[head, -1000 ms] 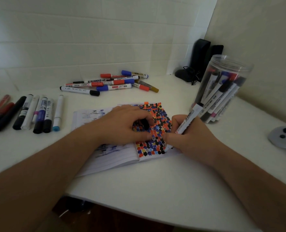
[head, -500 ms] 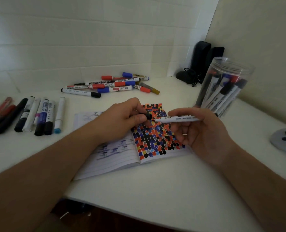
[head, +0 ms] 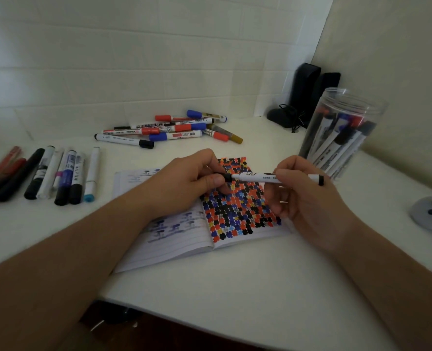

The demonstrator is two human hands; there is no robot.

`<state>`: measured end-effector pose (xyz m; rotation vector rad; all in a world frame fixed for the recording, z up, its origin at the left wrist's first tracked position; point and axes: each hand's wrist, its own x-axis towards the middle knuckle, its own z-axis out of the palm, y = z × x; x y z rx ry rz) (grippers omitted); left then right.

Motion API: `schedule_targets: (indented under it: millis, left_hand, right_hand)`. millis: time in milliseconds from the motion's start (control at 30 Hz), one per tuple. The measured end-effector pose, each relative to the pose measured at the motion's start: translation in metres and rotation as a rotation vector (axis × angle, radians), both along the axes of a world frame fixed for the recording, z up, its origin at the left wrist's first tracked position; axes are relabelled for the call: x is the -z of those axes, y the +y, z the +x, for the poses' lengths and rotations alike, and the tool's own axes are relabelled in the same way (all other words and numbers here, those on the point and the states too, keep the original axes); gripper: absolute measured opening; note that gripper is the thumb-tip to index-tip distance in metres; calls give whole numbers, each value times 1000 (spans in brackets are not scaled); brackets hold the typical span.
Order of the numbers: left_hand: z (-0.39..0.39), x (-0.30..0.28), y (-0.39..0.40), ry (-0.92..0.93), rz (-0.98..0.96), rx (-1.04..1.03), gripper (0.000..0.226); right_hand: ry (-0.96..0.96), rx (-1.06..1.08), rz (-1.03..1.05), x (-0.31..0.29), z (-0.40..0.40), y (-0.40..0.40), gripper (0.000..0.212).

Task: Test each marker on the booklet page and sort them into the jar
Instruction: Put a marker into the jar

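Counting one marker, two hands.

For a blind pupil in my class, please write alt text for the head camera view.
Two hands hold a white marker level above an open booklet filled with coloured test blotches: the right hand grips the barrel while the left hand pinches its black cap. Loose markers lie behind, and a clear jar of markers stands at right.

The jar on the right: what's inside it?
The clear jar holds several markers leaning together, mostly white barrels with black, blue and red caps. Overlap and blur hide the exact count and their lower ends.
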<state>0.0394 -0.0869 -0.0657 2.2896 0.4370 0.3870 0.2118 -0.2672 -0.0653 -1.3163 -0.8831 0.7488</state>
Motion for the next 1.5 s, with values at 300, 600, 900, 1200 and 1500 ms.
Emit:
schedule_targets:
  millis: [300,600,900,1200,1500]
  left_hand:
    - [1,4,1,-70,-25,-32,8]
    - [4,3,4,-136,-15,-70,21]
    - [5,2,0,-206,83,-72,17]
    - [9,11,3,-149,68,-36,14]
    - [15,16,2,-2,470,76,21]
  right_hand:
    - [-23,-1,-19,-2,-5,-1,5]
    - [55,5,-13,3,0,1,16]
    - [77,-5,-1,4,1,5,10]
    - [-300,270,-6,-7,3,0,20]
    - [-455,583,327,-97,24,-22,42]
